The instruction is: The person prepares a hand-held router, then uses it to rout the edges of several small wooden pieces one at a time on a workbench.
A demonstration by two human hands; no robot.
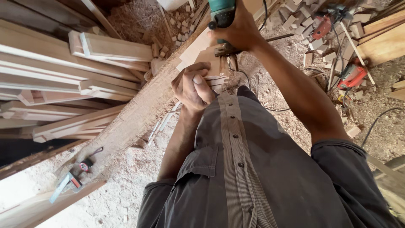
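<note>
A small pale wooden block (207, 59) is pinned flat on the long sawdust-covered tabletop (139, 114) by the left hand (192, 86), fingers curled over it. A teal power tool (222, 14) is gripped by the right hand (238, 31). Fingers could be caught if the block slips.

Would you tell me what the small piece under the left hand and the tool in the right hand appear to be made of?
Small piece: pale unfinished wood, bare and matte. Tool: seemingly teal plastic housing, smooth, with a dark metal-looking base. Left hand presses the piece; right hand grips the tool.
</note>
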